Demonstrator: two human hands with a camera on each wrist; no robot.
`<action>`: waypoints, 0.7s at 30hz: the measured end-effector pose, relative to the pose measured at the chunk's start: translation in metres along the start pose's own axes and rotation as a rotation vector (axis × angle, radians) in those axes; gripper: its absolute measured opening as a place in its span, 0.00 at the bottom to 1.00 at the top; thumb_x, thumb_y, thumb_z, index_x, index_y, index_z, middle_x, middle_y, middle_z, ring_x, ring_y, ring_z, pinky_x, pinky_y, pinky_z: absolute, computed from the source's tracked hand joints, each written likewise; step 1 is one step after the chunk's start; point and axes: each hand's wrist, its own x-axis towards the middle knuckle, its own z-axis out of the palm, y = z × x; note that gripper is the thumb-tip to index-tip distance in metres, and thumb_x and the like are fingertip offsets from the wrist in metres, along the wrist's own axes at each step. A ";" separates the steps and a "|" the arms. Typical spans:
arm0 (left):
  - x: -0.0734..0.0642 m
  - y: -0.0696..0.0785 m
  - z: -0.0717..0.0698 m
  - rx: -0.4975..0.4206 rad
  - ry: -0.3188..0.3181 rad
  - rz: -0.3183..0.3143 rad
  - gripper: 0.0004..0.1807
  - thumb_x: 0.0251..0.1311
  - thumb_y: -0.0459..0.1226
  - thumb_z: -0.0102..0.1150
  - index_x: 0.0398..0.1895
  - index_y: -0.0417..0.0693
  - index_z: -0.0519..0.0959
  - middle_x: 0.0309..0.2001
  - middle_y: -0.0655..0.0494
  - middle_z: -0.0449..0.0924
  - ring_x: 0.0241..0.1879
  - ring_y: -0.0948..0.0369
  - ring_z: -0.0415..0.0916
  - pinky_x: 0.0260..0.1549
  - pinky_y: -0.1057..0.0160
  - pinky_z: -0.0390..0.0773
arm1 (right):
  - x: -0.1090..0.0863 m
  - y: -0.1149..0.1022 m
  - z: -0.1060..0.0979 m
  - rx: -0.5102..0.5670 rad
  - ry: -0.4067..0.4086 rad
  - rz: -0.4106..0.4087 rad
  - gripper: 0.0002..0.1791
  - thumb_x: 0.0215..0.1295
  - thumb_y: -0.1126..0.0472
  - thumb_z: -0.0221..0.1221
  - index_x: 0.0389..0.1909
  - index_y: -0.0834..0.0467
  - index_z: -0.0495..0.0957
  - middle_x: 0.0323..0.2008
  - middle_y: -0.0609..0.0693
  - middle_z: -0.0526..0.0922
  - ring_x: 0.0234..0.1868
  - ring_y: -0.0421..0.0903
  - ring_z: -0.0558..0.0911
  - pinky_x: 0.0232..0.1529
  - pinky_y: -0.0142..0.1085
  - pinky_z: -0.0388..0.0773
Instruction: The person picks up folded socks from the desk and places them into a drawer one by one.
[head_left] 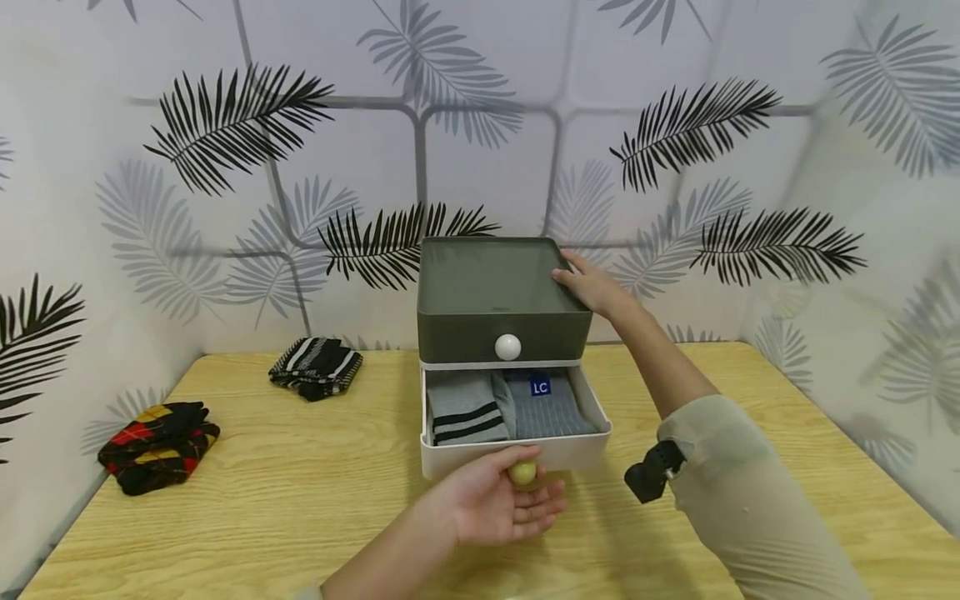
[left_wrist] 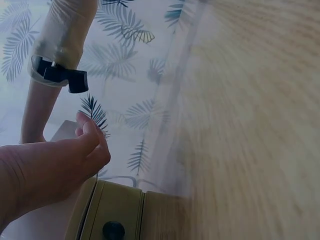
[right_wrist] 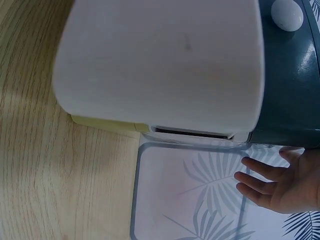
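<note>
In the centre of the head view we see an open white rectangular drawer (head_left: 577, 454) holding a folded grey cloth with black stripes (head_left: 461, 400) and a ribbed grey cloth labelled LC (head_left: 543, 418), beneath a dark grey-green boxy upper tier (head_left: 450, 337). At lower centre the left hand (head_left: 495, 508) pinches the drawer's round yellow-green knob (head_left: 522, 473), while the right hand (head_left: 592, 287) rests, fingers extended, on the tier's right edge. On the wood-grain table (head_left: 300, 517), at left, we see a black-and-white folded cloth (head_left: 318, 367) and a red-yellow-black one (head_left: 157, 446), before a leaf-patterned white wall (head_left: 487, 167).

Smooth plastic drawer box (head_left: 457, 342), glossy upper knob (head_left: 507, 347), ribbed cloth (head_left: 543, 417), wood-grained tabletop (head_left: 300, 508)
</note>
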 end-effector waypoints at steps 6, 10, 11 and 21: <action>0.008 0.010 -0.003 -0.013 0.031 0.015 0.14 0.63 0.48 0.50 0.32 0.46 0.72 0.40 0.51 0.75 0.44 0.55 0.71 0.52 0.58 0.66 | 0.001 -0.001 0.001 0.017 0.001 0.011 0.33 0.72 0.51 0.38 0.72 0.60 0.42 0.68 0.66 0.46 0.67 0.63 0.46 0.63 0.53 0.43; 0.012 0.016 -0.006 -0.005 0.032 0.021 0.14 0.63 0.48 0.51 0.29 0.48 0.76 0.40 0.52 0.77 0.44 0.56 0.72 0.50 0.59 0.68 | 0.001 -0.002 0.000 0.009 0.005 0.002 0.33 0.72 0.51 0.38 0.71 0.61 0.42 0.68 0.66 0.47 0.67 0.63 0.46 0.63 0.52 0.44; 0.013 0.018 -0.006 -0.004 0.031 0.022 0.14 0.62 0.48 0.51 0.29 0.49 0.77 0.40 0.52 0.77 0.44 0.56 0.72 0.50 0.59 0.68 | 0.001 -0.002 0.000 0.011 0.004 0.002 0.33 0.72 0.52 0.38 0.71 0.61 0.42 0.68 0.66 0.47 0.67 0.63 0.46 0.63 0.52 0.44; 0.027 0.031 -0.014 -0.022 0.053 0.050 0.15 0.63 0.47 0.50 0.38 0.45 0.78 0.43 0.52 0.76 0.48 0.55 0.71 0.49 0.59 0.69 | 0.001 -0.002 0.000 0.021 -0.004 0.001 0.33 0.72 0.52 0.38 0.71 0.61 0.41 0.68 0.66 0.45 0.67 0.62 0.45 0.63 0.52 0.43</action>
